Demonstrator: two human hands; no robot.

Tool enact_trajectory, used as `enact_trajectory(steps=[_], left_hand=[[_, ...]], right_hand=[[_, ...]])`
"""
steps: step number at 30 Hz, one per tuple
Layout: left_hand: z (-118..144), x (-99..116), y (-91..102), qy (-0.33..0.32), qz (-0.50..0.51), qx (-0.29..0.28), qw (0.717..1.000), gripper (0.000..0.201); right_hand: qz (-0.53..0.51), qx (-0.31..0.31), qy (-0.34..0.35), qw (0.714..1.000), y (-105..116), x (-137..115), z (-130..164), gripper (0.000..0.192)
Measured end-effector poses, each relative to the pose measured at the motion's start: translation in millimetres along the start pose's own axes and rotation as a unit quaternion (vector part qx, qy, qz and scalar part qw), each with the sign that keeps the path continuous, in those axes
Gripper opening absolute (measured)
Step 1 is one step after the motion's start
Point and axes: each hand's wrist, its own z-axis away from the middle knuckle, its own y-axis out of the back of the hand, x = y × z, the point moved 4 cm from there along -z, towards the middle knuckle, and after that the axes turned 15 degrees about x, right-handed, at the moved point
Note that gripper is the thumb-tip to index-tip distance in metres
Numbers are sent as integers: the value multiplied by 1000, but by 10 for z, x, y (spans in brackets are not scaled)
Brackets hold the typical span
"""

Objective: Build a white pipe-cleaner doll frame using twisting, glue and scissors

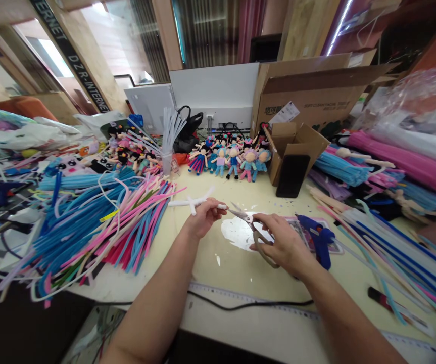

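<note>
Pinched in my left hand (pixel 207 218) is a white pipe-cleaner piece (pixel 193 203), several fuzzy arms of it sticking out to the left and a short end poking out to the right. My right hand (pixel 278 240) is wrapped round the handles of a pair of scissors (pixel 257 233). The scissors' blades point left, their tips at or close to the short white end by my left fingertips. Whether the blades touch it I cannot tell. Below them lies a white patch (pixel 236 233) on the yellowish tabletop.
A blue glue gun (pixel 318 237) lies right of my right hand. Bundles of coloured pipe cleaners (pixel 89 217) cover the left side. Small dolls (pixel 233 161) stand at the back, beside a cardboard box (pixel 297 141) with a black phone (pixel 293 175) against it. A black cable (pixel 248 305) crosses the front.
</note>
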Motion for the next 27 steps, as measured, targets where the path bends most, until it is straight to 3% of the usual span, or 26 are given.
enact_trajectory(steps=[8,27], left_hand=[[10,-53,-26,10,-34,-18,999,18],[-1,-150,-43,30,-50,-24,998,24]], right_hand=[[29,-10,44,999,-47,-21,14,44],[74,8,68,995,-57,-8,41,32]])
